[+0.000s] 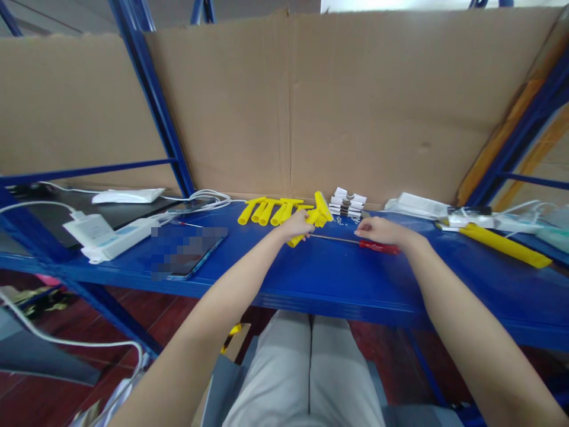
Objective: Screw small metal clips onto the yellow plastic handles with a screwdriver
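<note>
My left hand [296, 226] is wrapped round the tube of a yellow T-shaped plastic scraper handle [323, 206], its wide head pointing up and away. To the right, my right hand [383, 230] hovers low over the shelf, fingertips drawn together; whatever they pinch is too small to make out. Small pale metal bits, perhaps screws [340, 220], lie scattered between the hands. Below my right fingers rests a screwdriver [377, 247] with a clear red handle, its shaft pointing toward my left hand. Several more yellow handles [265, 212] lie in a row at left.
Behind the metal bits stands a stack of white and dark flat pieces [348, 204]. A phone-like tablet [195, 255], a white power strip [120, 237] and cables occupy the left. White packets [420, 206] and a long yellow piece [507, 244] lie right. Cardboard [355, 101] walls the back.
</note>
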Tool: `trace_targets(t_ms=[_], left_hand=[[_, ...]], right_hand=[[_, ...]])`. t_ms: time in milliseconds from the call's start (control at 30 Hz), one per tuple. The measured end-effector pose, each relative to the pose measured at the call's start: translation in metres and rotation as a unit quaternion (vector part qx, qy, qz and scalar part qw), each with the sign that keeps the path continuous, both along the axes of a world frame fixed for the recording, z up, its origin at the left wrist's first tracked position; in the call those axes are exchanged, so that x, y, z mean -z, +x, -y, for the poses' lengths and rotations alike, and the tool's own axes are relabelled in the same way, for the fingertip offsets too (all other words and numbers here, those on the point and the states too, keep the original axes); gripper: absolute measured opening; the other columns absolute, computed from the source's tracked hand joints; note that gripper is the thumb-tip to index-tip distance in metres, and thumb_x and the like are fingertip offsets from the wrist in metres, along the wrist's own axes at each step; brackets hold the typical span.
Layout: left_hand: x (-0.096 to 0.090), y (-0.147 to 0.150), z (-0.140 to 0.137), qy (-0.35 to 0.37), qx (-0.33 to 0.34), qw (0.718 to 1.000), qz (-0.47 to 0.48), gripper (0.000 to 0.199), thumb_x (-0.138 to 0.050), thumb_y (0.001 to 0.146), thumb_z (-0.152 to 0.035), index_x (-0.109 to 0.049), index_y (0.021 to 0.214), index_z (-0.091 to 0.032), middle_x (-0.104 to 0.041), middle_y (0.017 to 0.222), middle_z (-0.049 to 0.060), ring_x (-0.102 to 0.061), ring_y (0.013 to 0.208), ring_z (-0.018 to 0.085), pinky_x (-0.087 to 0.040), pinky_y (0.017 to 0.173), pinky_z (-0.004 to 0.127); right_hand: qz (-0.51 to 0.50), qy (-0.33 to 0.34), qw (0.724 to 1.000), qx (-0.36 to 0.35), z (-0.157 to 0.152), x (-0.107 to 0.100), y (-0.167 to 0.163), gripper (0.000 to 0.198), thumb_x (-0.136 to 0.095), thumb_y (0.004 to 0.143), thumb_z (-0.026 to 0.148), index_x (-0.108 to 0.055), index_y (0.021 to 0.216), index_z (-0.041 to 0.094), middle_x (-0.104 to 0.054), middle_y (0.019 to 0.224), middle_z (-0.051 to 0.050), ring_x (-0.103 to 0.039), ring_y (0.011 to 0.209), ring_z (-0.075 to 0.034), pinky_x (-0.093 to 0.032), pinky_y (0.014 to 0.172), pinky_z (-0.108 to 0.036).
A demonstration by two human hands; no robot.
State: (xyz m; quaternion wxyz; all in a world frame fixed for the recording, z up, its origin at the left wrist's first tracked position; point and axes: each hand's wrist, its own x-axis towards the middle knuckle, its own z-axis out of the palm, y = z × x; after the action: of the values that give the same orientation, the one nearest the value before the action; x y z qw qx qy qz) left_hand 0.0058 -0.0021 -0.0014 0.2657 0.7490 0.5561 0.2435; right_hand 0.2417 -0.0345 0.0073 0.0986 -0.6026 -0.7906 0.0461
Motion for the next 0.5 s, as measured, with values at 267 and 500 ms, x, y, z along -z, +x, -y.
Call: trace_targets(t_ms=[267,500], left_hand=[[-0.008,-0.017,0.017,-0.164,0.119,0.978,0.048,0.009,-0.058,0.075,-0.019,-0.049,0.076,-0.018,-0.052,0.056,-0.002,-0.05,0.045,0.01,-0.04,0.045,0.024],[-0.008,-0.021,0.016,-0.143,0.087,0.982,0.091,0.011,-0.05,0.086,-0.031,-0.047,0.085,-0.02,-0.049,0.056,-0.004,-0.047,0.042,0.009,-0.038,0.043,0.024]], right_hand=[[-0.035,-0.088,0.994,-0.061,-0.002,0.002,0.001,0.026,-0.057,0.077,0.041,-0.068,0.081,0.017,-0.071,0.08,-0.005,-0.064,0.077,-0.019,-0.048,0.067,-0.025],[-0.015,-0.053,0.996,-0.072,-0.004,0.011,-0.002,0.014,-0.058,0.075,0.032,-0.06,0.077,0.018,-0.066,0.074,-0.004,-0.059,0.067,-0.016,-0.045,0.06,-0.025]])
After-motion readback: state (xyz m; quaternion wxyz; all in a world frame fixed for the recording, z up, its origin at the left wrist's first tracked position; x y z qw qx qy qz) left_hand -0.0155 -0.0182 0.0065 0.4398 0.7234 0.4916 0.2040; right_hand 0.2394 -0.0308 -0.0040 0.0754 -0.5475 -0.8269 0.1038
